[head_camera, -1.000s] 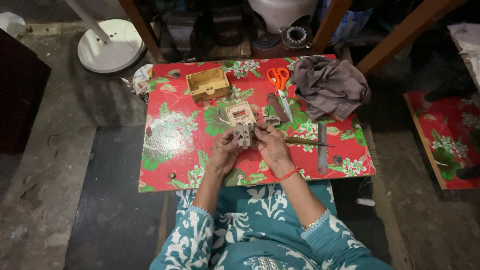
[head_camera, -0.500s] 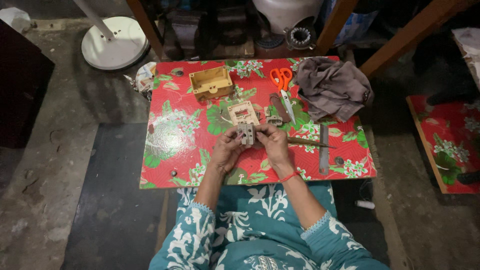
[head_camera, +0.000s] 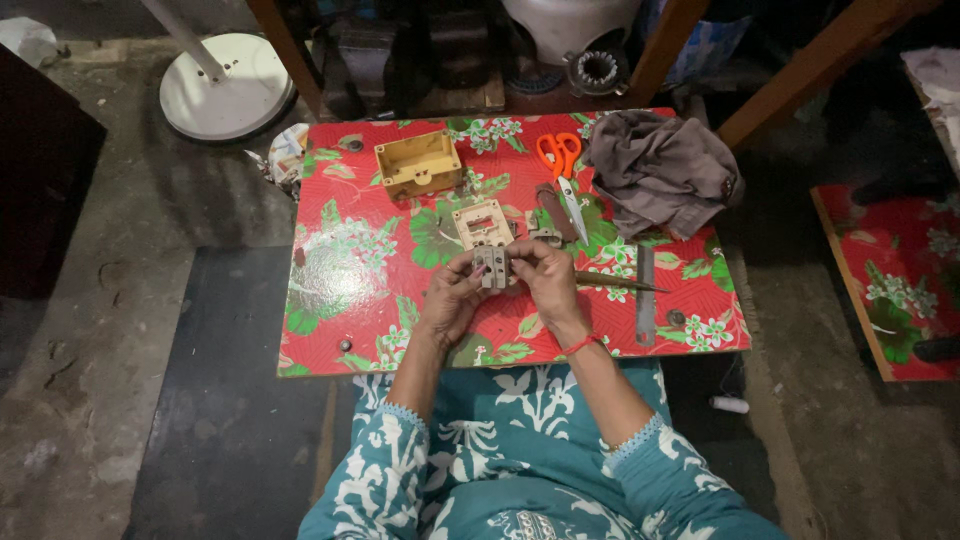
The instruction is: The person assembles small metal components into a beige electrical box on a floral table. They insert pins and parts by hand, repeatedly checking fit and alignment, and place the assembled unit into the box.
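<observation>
Both my hands meet over the middle of a small table (head_camera: 330, 300) covered in red floral cloth. My left hand (head_camera: 452, 296) and my right hand (head_camera: 545, 282) together pinch a small grey switch part (head_camera: 492, 266) between their fingertips. Just beyond it lies a beige rectangular faceplate (head_camera: 481, 222). A thin dark tool (head_camera: 612, 283) lies on the cloth beside my right hand. A red thread band circles my right wrist.
A yellow plastic box (head_camera: 418, 162) sits at the table's far left. Orange-handled scissors (head_camera: 562, 170) and a crumpled grey cloth (head_camera: 662, 172) lie at the far right, a grey metal file (head_camera: 647, 308) near the right edge. A white round stand base (head_camera: 228, 84) rests on the floor.
My hands have stayed together on the grey part, turning it slightly. The view has shifted a little; nothing on the table has moved.
</observation>
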